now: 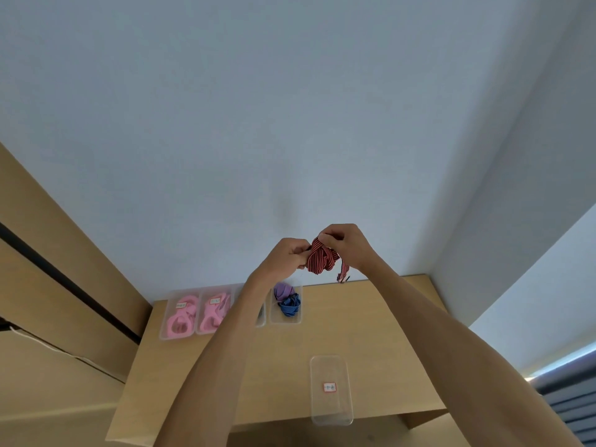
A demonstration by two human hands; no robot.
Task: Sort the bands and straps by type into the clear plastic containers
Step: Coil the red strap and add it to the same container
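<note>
A red-and-black striped strap (323,260) is held bunched in mid-air above the table (380,321), pinched by the curled fingers of the left hand (288,256) and the right hand (346,243). A compact bundle is best formed before the strap is lowered into the empty container (330,390), so that loose ends are kept inside.

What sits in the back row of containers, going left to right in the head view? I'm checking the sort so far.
Container of pink bands → second container of pink bands → container mostly hidden behind the left forearm, contents unclear → container with a purple band and a blue striped strap.
</note>
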